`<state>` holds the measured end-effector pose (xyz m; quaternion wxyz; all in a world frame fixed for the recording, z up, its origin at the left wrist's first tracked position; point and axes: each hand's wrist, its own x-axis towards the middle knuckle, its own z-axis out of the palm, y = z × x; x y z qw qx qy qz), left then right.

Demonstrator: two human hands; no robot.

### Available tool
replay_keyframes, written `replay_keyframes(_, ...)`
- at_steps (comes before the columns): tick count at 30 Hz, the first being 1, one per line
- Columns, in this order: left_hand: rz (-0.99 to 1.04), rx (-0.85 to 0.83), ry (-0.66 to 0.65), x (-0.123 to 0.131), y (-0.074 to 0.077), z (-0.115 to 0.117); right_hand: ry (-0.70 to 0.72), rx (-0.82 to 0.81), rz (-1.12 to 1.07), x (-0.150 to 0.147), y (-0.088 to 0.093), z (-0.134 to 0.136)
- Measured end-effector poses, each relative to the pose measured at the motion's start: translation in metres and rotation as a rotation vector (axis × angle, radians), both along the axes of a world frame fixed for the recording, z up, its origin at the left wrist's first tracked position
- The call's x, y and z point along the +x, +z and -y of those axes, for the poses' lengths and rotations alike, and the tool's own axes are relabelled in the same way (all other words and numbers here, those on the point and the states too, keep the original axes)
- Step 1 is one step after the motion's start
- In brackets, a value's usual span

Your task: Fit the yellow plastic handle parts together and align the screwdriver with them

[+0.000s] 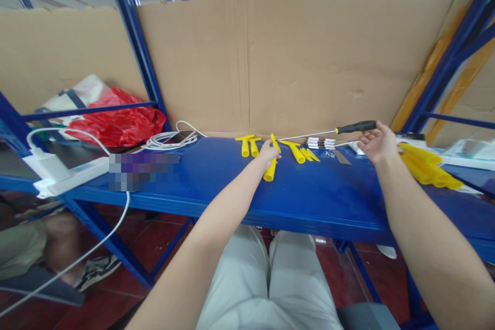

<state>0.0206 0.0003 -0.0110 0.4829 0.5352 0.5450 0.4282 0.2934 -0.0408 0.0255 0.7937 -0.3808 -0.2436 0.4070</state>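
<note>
My left hand is wrapped round a yellow T-shaped plastic handle, whose round open end points toward me. A long screwdriver with a black grip lies level in my right hand, the fingers at the butt of its grip. Its thin shaft runs left, and the tip ends at the head of the held handle; whether it touches is too small to tell. Left of my left hand lie two similar yellow T-shaped handles. Another yellow T-shaped handle rests to its right, beside small yellow wedge-shaped pieces.
White packets, a flat metal blade and tiny metal parts lie on the blue shelf. Yellow tubes are piled at right. At left are coiled white cable, a power strip and a red bag. Cardboard stands behind.
</note>
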Motion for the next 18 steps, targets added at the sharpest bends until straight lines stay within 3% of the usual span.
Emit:
replay_keyframes(13, 0.011, -0.006, 0.002, 0.0, 0.001, 0.0, -0.01, -0.001, 0.021, -0.01, 0.006, 0.01)
replay_keyframes(18, 0.011, -0.004, 0.003, 0.0, 0.0, 0.001, -0.015, -0.073, 0.097, -0.008, 0.003, 0.005)
